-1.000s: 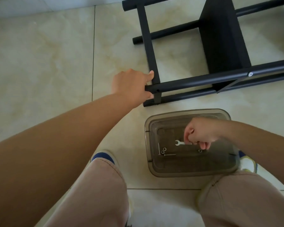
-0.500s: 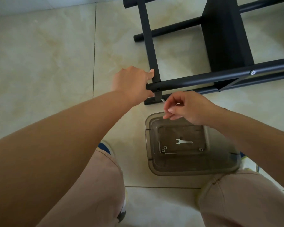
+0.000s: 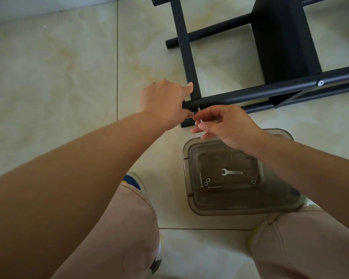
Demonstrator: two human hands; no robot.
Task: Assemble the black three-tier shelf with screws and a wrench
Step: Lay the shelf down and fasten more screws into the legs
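We are starting a screw (image 3: 199,115): our left hand (image 3: 165,101) grips the floor-lying shelf's (image 3: 278,47) tube end, our right hand (image 3: 224,125) pinches the screw at the hole, which likely needs aligning and turning next.

Floor (image 3: 69,77) is glossy beige marble-look tile with thin dark grout lines. The black shelf frame (image 3: 226,98) lies on its side on it, with a smoky clear plastic bin (image 3: 191,202) sitting just beside.

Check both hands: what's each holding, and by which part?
Left hand grips the near end of the shelf's black tube. Right hand pinches a screw by its lower end, tip at the tube.
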